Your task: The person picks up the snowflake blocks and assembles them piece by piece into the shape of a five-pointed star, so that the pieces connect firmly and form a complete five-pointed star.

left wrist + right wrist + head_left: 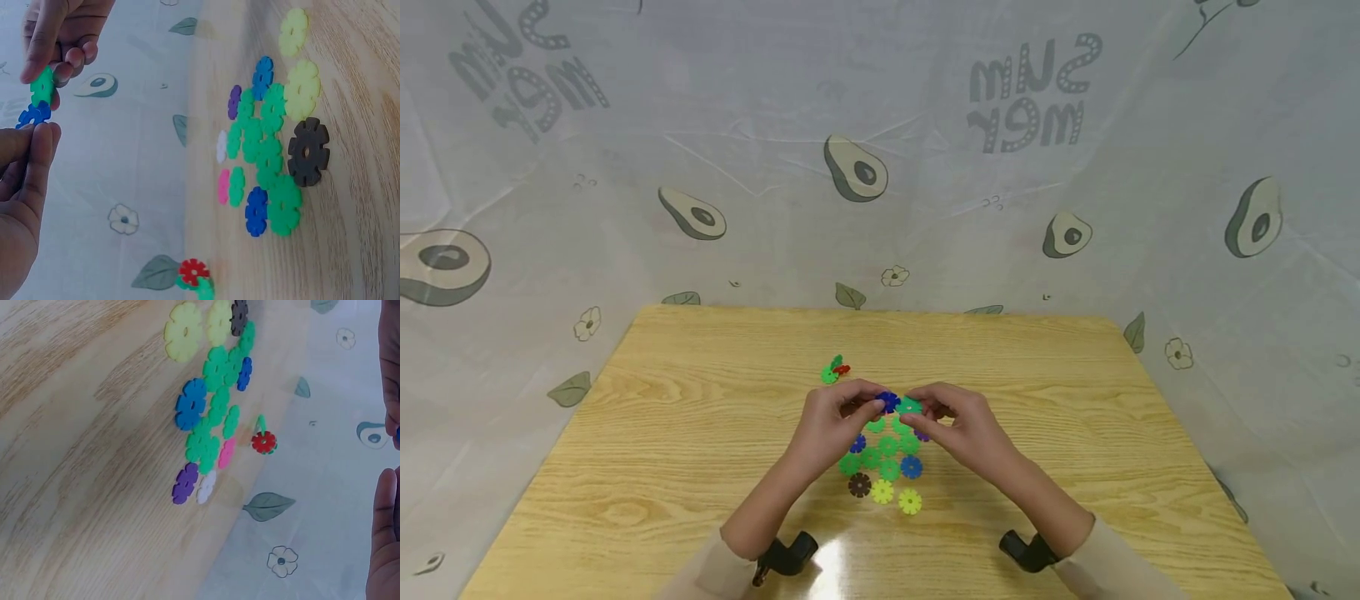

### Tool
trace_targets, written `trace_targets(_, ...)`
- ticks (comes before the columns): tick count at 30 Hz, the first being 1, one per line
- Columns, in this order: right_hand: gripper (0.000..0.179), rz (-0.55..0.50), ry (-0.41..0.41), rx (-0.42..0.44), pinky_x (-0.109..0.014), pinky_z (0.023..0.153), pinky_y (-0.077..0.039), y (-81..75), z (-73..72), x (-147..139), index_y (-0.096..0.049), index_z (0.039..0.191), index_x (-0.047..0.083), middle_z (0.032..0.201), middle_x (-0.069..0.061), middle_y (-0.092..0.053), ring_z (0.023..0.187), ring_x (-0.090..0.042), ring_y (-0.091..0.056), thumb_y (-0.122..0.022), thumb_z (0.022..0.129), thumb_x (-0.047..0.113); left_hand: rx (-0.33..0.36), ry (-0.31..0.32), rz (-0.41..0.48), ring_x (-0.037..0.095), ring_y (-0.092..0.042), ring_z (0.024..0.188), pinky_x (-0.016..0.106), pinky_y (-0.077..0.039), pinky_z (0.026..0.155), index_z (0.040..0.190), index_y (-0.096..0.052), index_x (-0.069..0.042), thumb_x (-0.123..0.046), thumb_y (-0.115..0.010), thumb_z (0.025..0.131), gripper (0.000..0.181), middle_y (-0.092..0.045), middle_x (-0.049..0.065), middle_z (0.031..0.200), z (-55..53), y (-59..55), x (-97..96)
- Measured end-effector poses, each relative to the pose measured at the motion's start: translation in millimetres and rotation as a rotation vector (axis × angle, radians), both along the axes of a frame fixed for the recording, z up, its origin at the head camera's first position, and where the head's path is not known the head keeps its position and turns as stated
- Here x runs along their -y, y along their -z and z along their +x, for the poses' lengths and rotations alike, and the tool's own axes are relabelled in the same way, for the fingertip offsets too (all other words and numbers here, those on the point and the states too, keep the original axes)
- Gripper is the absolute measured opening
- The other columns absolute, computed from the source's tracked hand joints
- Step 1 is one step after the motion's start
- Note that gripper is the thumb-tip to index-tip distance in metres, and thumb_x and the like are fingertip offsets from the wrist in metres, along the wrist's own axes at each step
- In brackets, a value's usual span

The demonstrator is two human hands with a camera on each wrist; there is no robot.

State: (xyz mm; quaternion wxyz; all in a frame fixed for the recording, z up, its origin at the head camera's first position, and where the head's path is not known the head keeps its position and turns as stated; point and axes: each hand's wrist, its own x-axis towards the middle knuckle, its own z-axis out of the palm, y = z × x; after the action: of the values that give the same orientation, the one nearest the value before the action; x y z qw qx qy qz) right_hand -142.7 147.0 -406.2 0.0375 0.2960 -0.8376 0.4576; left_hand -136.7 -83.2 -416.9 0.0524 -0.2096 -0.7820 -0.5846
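Observation:
Between finger and thumb, my left hand (835, 423) pinches a dark blue notched flower disc (889, 402). My right hand (967, 427) pinches a green notched flower disc (909, 406) beside it. In the left wrist view the blue disc (35, 114) and the green disc (42, 86) meet edge to edge, held up above the table. Below the hands lie loose discs: several green ones (889, 470), a brown one (860, 485), two yellow ones (910, 502) and two blue ones (912, 467). The right wrist view also shows purple (185, 484), white (206, 487) and pink (227, 454) discs.
Farther back on the wooden table (700, 400) stands a small cluster of red and green discs (830, 375). A pale curtain (760, 208) printed with avocados hangs behind the table and along its sides. Black camera mounts (790, 554) sit at both wrists.

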Motion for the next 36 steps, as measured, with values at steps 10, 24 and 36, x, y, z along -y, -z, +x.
trace_targets(10, 0.022, -0.025, -0.035, 0.014, -0.025, 0.068, -0.061, -2.4, 0.7, 3, -0.074, 0.117, 0.003, 0.089, -0.004, -0.071, 0.075, -0.003, -0.064, -0.075, 0.096, 0.01, -0.015, 0.006, 0.035, 0.025, -0.077, 0.081, 0.027, -0.065, 0.073, 0.108, -0.077, -0.001, -0.004, -0.07, 0.099, 0.012, -0.079, 0.015, 0.096, 4.7, -0.8, 0.7)
trace_targets(24, 0.023, -0.064, -0.032, 0.104, -0.027, 0.07, -0.062, -0.8, -3.3, 6, -0.073, 0.12, 0.004, 0.095, -0.009, -0.073, 0.075, -0.01, -0.067, -0.073, 0.098, 0.01, 0.081, -0.019, 0.11, 0.011, -0.076, 0.083, 0.022, -0.064, 0.076, 0.116, -0.075, 0.001, -0.006, -0.069, 0.1, 0.018, -0.078, 0.019, 0.099, 7.1, -0.3, 0.4)
trace_targets(36, 0.023, 0.172, -0.078, 0.198, -0.028, 0.086, -0.06, 34.1, -13.1, -24, -0.07, 0.116, 0.003, 0.105, -0.007, -0.073, 0.092, -0.01, -0.066, -0.072, 0.101, 0.02, 0.163, -0.118, 0.219, 0.017, -0.076, 0.084, 0.023, -0.065, 0.08, 0.115, -0.071, 0.007, -0.001, -0.068, 0.099, 0.018, -0.072, 0.026, 0.102, -1.0, -2.5, 9.0)
